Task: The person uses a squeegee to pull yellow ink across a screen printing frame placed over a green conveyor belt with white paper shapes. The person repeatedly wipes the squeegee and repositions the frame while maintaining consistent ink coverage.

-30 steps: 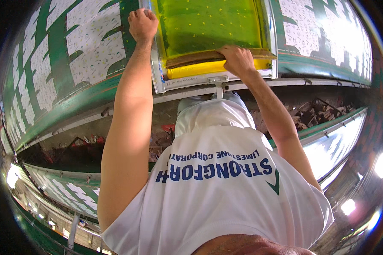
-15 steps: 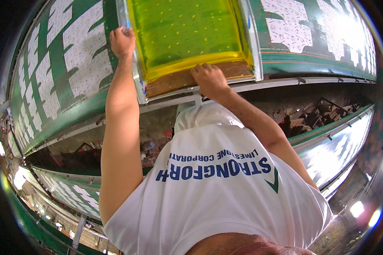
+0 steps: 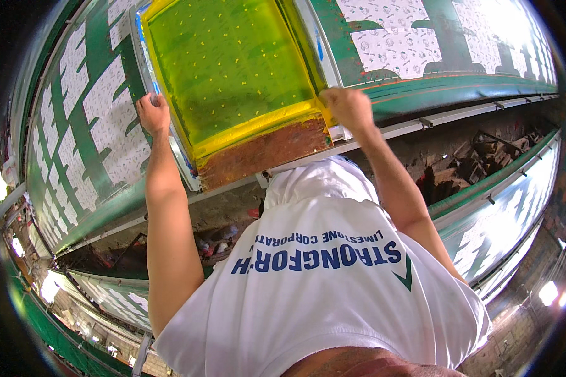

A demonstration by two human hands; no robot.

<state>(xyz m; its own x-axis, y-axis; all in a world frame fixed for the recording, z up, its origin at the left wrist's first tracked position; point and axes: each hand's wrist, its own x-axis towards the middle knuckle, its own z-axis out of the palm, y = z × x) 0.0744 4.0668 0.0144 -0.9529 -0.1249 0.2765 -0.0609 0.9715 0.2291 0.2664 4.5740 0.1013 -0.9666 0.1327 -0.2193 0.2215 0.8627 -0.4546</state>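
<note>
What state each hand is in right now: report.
Left hand: closed on the left rail of the screen frame.
Right hand: fingers curled at its right rail; grip unclear.

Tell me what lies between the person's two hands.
In the head view, the framed yellow-green screen lies between the left hand and the right hand; the brown strip sits nearer the shirt.

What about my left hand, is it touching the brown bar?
No, your left hand is at the left side of the pale frame, apart from the brown bar.
</note>
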